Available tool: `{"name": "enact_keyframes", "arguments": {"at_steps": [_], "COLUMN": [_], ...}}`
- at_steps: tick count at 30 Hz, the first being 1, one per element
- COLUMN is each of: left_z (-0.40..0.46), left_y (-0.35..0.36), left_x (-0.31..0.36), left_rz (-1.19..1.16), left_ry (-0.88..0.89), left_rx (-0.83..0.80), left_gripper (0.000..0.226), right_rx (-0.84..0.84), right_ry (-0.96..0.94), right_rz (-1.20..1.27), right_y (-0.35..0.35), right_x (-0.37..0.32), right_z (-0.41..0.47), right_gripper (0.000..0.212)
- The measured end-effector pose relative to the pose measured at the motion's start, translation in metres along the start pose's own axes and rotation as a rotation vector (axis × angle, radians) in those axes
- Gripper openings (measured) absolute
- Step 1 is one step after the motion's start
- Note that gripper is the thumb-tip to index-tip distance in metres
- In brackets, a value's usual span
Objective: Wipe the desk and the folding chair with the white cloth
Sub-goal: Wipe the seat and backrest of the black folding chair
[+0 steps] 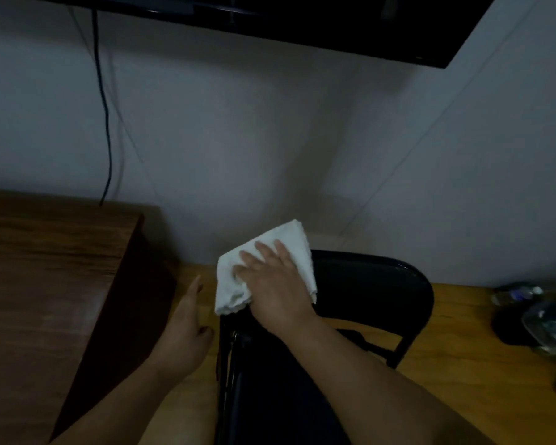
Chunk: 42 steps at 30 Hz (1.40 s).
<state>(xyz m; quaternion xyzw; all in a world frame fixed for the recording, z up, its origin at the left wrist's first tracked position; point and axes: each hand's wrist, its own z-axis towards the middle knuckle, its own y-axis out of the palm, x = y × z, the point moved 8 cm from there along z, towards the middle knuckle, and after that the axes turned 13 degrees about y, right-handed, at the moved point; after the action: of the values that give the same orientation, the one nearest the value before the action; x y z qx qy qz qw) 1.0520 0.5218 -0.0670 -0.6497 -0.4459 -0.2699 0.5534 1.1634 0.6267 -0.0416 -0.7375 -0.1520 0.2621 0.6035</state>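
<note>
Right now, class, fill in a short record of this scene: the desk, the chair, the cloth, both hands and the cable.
desk: brown wood, on the left
chair: black, right of the desk
cloth: white, crumpled, on the chair back's top corner
right hand: fingers flat on the cloth, pressing it onto the chair
left hand: open, holding nothing, between desk and chair
cable: black, hanging down the wall above the desk

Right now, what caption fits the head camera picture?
Right hand presses a white cloth on the folding chair beside the desk.
</note>
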Motion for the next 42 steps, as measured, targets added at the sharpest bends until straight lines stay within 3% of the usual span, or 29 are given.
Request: {"name": "enact_keyframes", "arguments": {"at_steps": [2,9,12,15,17,19,21,24,27,29,30,34,36,39,40,42], "left_z": [0.002,0.016,0.022,0.026,0.027,0.028,0.024,0.020,0.019,0.016,0.014,-0.003,-0.015,-0.019,-0.018,-0.011], "left_y": [0.003,0.027,0.034,0.041,0.050,0.068,0.087,0.105,0.114,0.120,0.124,0.165,0.192,0.209,0.207,0.195], "left_x": [0.004,0.050,0.069,0.099,0.123,0.143,0.159,0.167,0.158,0.157,0.160,0.197,0.215,0.220,0.219,0.211], "left_rz": [-0.008,-0.047,0.018,0.000,-0.159,-0.372,-0.549,-0.709,-0.582,-0.407,-0.297,0.031,0.069,-0.013,-0.031,-0.056], "left_ry": [-0.018,0.088,0.157,0.256,0.254,0.173,0.129,0.062,0.056,0.122,0.177,0.499,0.622,0.609,0.603,0.571], "left_rx": [-0.029,-0.028,0.002,0.065,0.042,-0.085,-0.228,-0.237,-0.144,-0.138,-0.150,-0.306,-0.427,-0.560,-0.563,-0.511], "left_gripper": [0.093,0.086,0.082,0.069,0.069,0.083,0.080,0.047,0.021,0.017,0.019,0.036,0.047,0.056,0.058,0.049], "right_rx": [0.047,0.151,0.160,0.228,0.113,-0.087,-0.262,-0.298,-0.141,0.069,0.142,0.069,0.119,0.142,0.197,0.444], "right_ry": [0.156,0.607,0.909,1.013,0.944,0.891,0.858,0.900,1.034,1.192,1.194,1.044,1.101,1.249,1.279,1.319], "right_rz": [0.115,0.213,0.671,1.330,1.715,1.901,1.923,1.853,1.518,1.191,1.178,1.749,1.993,2.197,2.207,1.971], "right_y": [-0.020,-0.056,-0.074,-0.092,-0.097,-0.097,-0.089,-0.072,-0.054,-0.056,-0.057,-0.032,-0.028,-0.031,-0.033,-0.045], "right_x": [0.049,0.224,0.258,0.258,0.234,0.205,0.184,0.178,0.197,0.211,0.208,0.161,0.159,0.181,0.199,0.243], "right_z": [-0.004,-0.077,-0.103,-0.127,-0.137,-0.145,-0.150,-0.156,-0.170,-0.194,-0.205,-0.212,-0.214,-0.220,-0.226,-0.241], "right_gripper": [0.058,0.046,0.024,0.014,0.026,0.040,0.041,0.057,0.078,0.086,0.087,0.084,0.069,0.054,0.053,0.050]}}
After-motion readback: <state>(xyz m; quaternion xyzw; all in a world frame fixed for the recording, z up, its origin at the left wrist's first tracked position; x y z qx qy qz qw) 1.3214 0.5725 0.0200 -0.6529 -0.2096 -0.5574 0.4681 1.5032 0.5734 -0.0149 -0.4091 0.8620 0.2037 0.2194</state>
